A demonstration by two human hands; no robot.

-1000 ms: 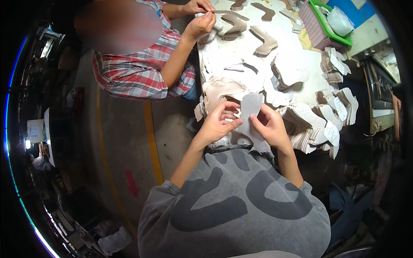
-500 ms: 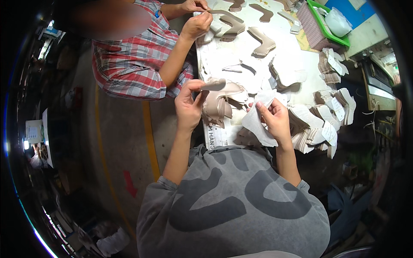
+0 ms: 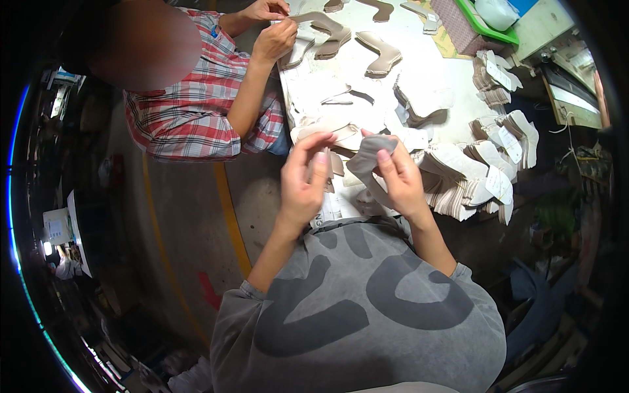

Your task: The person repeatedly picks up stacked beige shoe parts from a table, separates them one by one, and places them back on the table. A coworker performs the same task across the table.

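Observation:
My right hand (image 3: pixel 401 180) pinches a curved, grey-beige cut piece (image 3: pixel 365 162), shaped like a shoe-upper part, between thumb and fingers. Whether a second, paler piece lies beneath it is hidden. Just left of it, my left hand (image 3: pixel 304 187) is raised with thumb and fingers apart and nothing visible between them. Behind and below both hands, a pile of beige cut pieces (image 3: pixel 334 124) lies at the near left edge of the white table (image 3: pixel 426 62), partly covered by my hands.
Stacks of pale cut pieces (image 3: pixel 452 170) with paper tags stand along the right edge. Farther back lie more curved pieces (image 3: pixel 379 54) and a green-rimmed basket (image 3: pixel 488 26). At the left, a person in a plaid shirt (image 3: pixel 190 118) holds a curved piece.
My left hand has let go of its curved piece and moved right, toward my right hand. A grey-beige piece now shows in my right hand, where a pale one was. The view has shifted slightly.

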